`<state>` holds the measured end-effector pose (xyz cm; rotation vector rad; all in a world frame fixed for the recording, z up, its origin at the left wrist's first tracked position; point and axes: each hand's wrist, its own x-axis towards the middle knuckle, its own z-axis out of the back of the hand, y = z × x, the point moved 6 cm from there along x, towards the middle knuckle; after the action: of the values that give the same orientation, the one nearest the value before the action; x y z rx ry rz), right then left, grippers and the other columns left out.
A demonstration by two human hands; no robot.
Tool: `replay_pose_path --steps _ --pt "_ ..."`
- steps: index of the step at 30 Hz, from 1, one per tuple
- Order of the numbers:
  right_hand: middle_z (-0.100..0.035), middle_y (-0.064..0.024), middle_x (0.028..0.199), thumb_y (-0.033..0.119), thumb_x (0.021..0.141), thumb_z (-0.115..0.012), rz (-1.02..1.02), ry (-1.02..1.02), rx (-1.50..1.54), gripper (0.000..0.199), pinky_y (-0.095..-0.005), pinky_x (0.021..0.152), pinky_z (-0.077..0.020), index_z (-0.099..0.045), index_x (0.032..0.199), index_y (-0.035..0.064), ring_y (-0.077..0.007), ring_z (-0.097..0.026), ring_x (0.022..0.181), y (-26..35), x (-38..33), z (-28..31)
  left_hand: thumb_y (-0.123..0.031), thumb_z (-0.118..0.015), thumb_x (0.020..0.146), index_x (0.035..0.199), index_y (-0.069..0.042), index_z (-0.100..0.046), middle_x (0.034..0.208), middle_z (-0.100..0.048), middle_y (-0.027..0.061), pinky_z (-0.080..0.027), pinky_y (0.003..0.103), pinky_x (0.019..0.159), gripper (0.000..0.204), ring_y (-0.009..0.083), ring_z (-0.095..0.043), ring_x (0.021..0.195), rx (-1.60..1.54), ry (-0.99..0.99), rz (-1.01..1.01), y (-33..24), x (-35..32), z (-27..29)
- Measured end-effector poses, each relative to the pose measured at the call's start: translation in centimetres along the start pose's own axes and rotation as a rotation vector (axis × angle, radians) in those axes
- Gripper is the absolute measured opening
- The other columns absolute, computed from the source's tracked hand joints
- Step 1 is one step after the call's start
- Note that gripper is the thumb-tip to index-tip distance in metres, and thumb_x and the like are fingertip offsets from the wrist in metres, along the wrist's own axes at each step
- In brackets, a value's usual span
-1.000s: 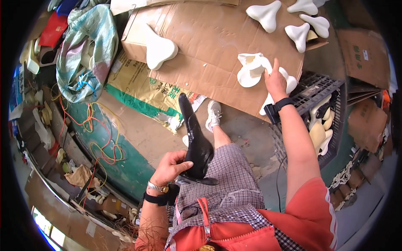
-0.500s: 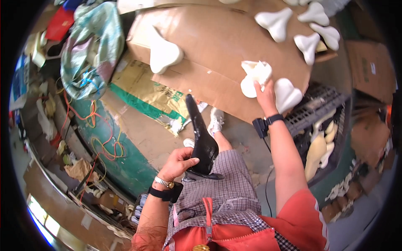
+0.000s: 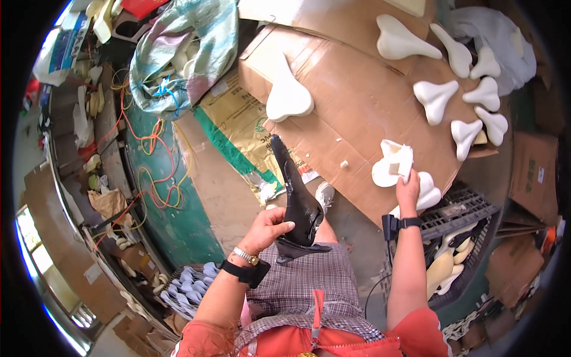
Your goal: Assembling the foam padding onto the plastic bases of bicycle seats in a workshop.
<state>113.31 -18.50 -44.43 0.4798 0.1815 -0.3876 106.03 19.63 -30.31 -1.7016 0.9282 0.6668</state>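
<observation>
Your left hand (image 3: 270, 229) grips the wide rear end of a black saddle shell (image 3: 297, 202), held nose-up over your lap. Your right hand (image 3: 408, 185) closes its fingers on a white foam saddle pad (image 3: 389, 168) that lies on the cardboard-covered surface (image 3: 357, 101), near its front edge. More white pads (image 3: 437, 98) lie farther back; a black crate (image 3: 470, 211) stands beside your right forearm.

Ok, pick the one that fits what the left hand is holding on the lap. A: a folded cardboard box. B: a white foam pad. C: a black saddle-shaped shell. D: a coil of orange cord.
C: the left hand grips a black saddle-shaped shell standing on the lap, while the right hand reaches to a white foam pad on the cardboard sheet.
</observation>
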Motion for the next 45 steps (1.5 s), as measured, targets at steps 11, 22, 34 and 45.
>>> replay_pose_path --steps 11,22,34,45 --pt "-0.063 -0.0203 0.096 0.006 0.072 -0.061 -0.121 0.176 -0.313 0.037 -0.0480 0.080 -0.0450 -0.056 0.109 0.0049 -0.0397 -0.057 0.094 6.9 5.1 1.7 -0.013 -0.063 0.082 0.093 -0.005 -0.061 0.074 -0.053 -0.0072 -0.037 0.017 0.056 0.014 0.0014 -0.046 0.064 -0.341 -0.183 -0.105 -1.3 2.5 7.5" --pt "-0.058 -0.0127 0.081 0.000 0.078 -0.059 0.624 0.329 0.221 0.008 -0.0309 0.066 -0.0457 -0.059 0.086 -0.0033 -0.0230 -0.057 0.071 34.4 10.8 -9.7 -0.016 -0.065 0.072 0.124 0.002 -0.047 0.117 -0.058 0.0103 -0.041 0.035 0.096 0.058 0.0239 -0.055 0.106 -1.071 -0.141 -0.175 6.4 14.0 16.5" --pt "-0.057 -0.0127 0.076 0.000 0.076 -0.060 1.175 0.167 -0.301 0.005 -0.0366 0.064 -0.0472 -0.059 0.080 0.0015 -0.0298 -0.057 0.072 41.5 12.3 -22.1 -0.010 -0.062 0.079 0.109 0.005 -0.056 0.101 -0.064 0.0122 -0.048 0.029 0.085 0.034 0.0192 -0.063 0.090 -1.169 0.028 -0.042 8.6 16.7 16.1" --pt "-0.051 -0.0137 0.070 0.001 0.074 -0.055 1.275 0.160 -0.458 0.007 -0.0386 0.060 -0.0469 -0.049 0.071 0.0024 -0.0302 -0.055 0.067 42.0 13.5 -23.8 -0.009 -0.063 0.078 0.109 0.006 -0.056 0.103 -0.064 0.0133 -0.049 0.030 0.085 0.035 0.0198 -0.063 0.091 -1.229 0.053 -0.097 6.8 16.5 17.0"
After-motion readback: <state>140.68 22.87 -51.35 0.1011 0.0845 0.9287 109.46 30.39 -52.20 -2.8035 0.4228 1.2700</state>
